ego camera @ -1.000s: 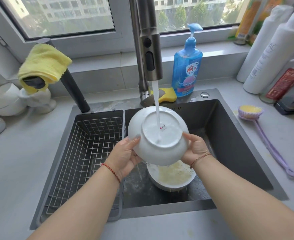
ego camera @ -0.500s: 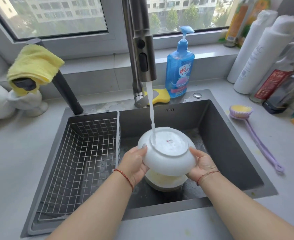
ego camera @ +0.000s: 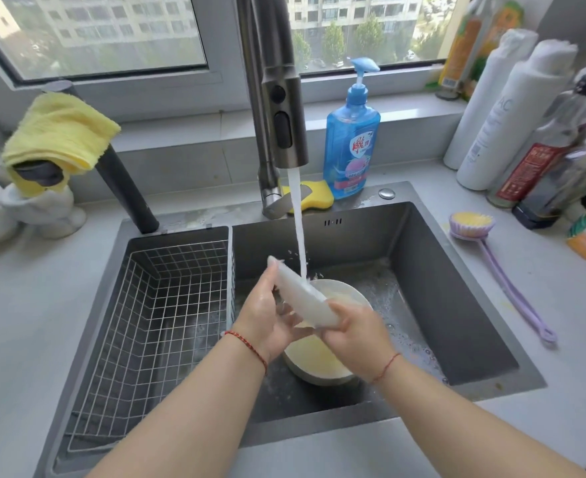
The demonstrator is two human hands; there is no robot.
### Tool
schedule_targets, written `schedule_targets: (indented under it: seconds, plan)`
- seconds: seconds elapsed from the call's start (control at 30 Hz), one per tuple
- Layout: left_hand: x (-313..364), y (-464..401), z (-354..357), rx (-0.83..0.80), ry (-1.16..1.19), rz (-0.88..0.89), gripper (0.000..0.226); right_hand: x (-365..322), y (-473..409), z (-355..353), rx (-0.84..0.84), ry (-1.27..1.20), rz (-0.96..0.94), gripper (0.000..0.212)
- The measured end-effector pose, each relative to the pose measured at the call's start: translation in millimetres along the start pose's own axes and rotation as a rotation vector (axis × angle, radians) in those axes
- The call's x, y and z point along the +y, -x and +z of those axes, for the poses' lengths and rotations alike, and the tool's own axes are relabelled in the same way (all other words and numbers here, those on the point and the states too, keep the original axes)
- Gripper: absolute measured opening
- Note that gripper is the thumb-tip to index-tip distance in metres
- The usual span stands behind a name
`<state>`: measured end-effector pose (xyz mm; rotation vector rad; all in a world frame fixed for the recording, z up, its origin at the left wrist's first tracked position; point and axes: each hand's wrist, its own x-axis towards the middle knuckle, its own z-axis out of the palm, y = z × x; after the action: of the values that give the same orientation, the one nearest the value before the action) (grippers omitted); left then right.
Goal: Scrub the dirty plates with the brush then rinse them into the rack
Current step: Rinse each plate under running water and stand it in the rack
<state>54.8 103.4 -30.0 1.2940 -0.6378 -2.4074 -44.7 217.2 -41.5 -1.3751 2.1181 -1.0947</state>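
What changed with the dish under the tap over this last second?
Both hands, left and right, lowered the white dish deeper into the sink and tipped it from base-up to edge-on under the water stream. Both keep their grip. The dirty dish below, the wire rack and the brush stayed put.

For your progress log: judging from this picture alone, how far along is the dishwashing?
Done: nothing racked; the wire rack holds no dishes. In hand: the left hand and right hand tilt a white plate under the tap's stream. Left: a yellow-smeared dish sits in the sink; the brush lies on the counter.
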Motion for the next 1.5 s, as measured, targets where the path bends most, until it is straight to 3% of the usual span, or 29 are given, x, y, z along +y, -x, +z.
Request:
schedule_targets:
  seconds: [0.07, 0.13, 0.2, 0.3, 0.37, 0.5, 0.67, 0.77, 0.93, 1.03, 1.1, 1.2, 1.3, 1.5]
  plan:
    - [1.5, -1.1, -1.4, -0.044, 0.08, 0.018, 0.068, -0.3, 7.6, 18.7, -0.012, 0.209, -0.177, 0.015]
    - [4.0, 4.1, -5.2, -0.003, 0.112, 0.072, 0.055, -1.7, 9.7, 27.4, -0.044, 0.193, -0.257, 0.026]
    - [5.7, 7.3, -14.6, -0.006, 0.147, 0.106, 0.051, -10.3, 6.5, 27.2, -0.19, 0.127, -0.268, 0.038]
    - [5.0, 7.1, -27.5, -0.042, 0.216, 0.085, 0.064, -23.0, -6.9, 22.1, -0.539, -0.064, -0.118, 0.04]
    - [0.7, 8.5, -27.2, -0.081, 0.249, 0.081, 0.068, -30.9, -20.1, 24.7, -0.645, 0.04, -0.132, 0.045]
    - [-7.5, 17.2, -21.5, -0.138, 0.289, 0.161, 0.049, -32.2, -46.8, 33.6, -0.546, 0.33, -0.2, 0.053]
    - [-2.4, 23.6, -18.1, -0.109, 0.225, 0.23, 0.043, 6.4, -65.0, 22.2, -0.483, 0.639, -0.054, 0.066]
    - [1.7, 19.8, -22.6, -0.07, 0.219, 0.259, 0.041, 13.5, -50.6, 6.7, -0.591, 0.728, -0.01, 0.069]
    - [3.3, 13.1, -22.8, 0.007, 0.177, 0.25, 0.046, -6.8, -2.5, 5.0, -0.823, 0.482, 0.011, 0.08]
    - [-1.7, 6.3, -22.8, 0.052, 0.157, 0.214, 0.056, -27.6, 8.7, 15.4, -0.821, 0.08, 0.026, 0.055]
    - [-7.4, 5.1, -19.4, 0.057, 0.15, 0.173, 0.069, -39.3, 2.5, 22.5, -0.769, -0.105, 0.023, 0.05]
    - [-15.1, 4.9, -15.7, 0.049, 0.18, 0.189, 0.061, -43.5, -17.1, 30.5, -0.633, 0.008, -0.05, 0.048]
    - [-19.8, 6.0, -14.9, -0.064, 0.241, 0.172, 0.051, -30.5, -35.4, 30.1, -0.492, 0.0, -0.08, 0.05]
    - [-12.1, 11.3, -18.9, -0.08, 0.215, 0.181, 0.054, 19.0, -48.8, 16.0, -0.528, 0.471, 0.095, 0.06]
